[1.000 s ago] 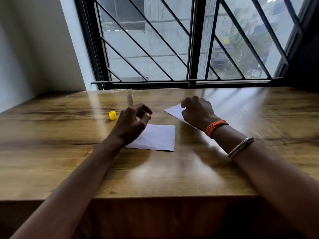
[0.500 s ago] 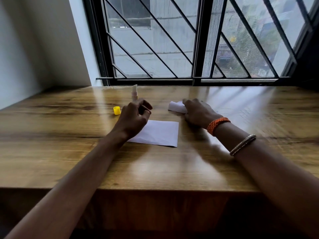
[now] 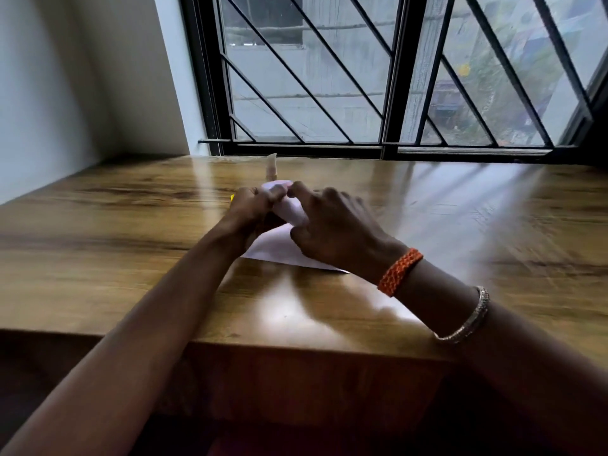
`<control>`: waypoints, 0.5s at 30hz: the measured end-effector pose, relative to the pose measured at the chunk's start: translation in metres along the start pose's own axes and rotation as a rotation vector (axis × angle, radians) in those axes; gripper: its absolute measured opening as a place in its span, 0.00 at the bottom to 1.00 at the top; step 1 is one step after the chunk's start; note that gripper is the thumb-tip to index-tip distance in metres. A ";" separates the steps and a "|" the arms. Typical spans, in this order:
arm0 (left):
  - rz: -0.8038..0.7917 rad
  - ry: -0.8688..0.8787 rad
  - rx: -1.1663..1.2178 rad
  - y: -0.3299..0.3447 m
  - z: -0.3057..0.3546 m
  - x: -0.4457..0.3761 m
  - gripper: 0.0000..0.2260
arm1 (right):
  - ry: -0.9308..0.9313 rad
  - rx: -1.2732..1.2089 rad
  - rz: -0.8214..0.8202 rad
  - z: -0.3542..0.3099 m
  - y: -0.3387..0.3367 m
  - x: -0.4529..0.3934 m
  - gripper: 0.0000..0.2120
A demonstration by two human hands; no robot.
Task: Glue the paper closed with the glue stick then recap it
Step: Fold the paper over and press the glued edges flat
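A small white paper (image 3: 291,210), curled or folded, is pinched between both hands above the middle of the wooden table (image 3: 131,258). My left hand (image 3: 251,213) grips its left side and my right hand (image 3: 335,230) grips its right side. A second white sheet (image 3: 279,250) lies flat under the hands, mostly covered. The uncapped glue stick (image 3: 271,166) stands upright just behind the hands. Only a sliver of its yellow cap (image 3: 232,197) peeks out at the left hand's far side.
A barred window (image 3: 362,93) runs along the table's far edge, and a white wall (image 3: 65,77) closes the left side. The table's front edge (image 3: 296,347) lies near my forearms.
My right hand carried the small paper from the right to the middle. My left hand closed on it too. The view tilted and moved closer, with motion blur.
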State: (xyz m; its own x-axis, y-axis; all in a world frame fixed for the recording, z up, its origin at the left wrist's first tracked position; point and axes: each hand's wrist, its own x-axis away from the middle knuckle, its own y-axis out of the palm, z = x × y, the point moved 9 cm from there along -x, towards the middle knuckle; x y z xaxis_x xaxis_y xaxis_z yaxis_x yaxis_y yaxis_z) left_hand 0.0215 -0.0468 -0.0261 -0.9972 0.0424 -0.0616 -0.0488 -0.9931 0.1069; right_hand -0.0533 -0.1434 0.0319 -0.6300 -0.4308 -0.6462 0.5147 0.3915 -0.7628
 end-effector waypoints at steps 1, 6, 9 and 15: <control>0.017 0.000 0.000 -0.004 0.000 0.000 0.06 | 0.025 -0.054 0.017 0.002 -0.001 -0.001 0.17; 0.016 -0.033 0.151 -0.009 0.002 -0.002 0.03 | 0.453 -0.123 0.050 0.074 -0.006 0.002 0.26; 0.078 -0.011 0.248 -0.014 0.004 -0.004 0.04 | 0.833 -0.595 -0.151 0.111 0.017 0.023 0.27; 0.274 0.042 0.333 -0.032 -0.001 -0.006 0.10 | 0.996 -1.307 -0.168 0.097 0.047 0.030 0.04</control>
State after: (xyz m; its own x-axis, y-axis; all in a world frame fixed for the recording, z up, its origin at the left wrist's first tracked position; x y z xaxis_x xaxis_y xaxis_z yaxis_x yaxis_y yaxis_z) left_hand 0.0292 -0.0153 -0.0305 -0.9731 -0.2288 -0.0257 0.1946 -0.8774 0.4386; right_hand 0.0080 -0.2166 -0.0254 -0.9919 -0.0804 0.0983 -0.0756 0.9958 0.0512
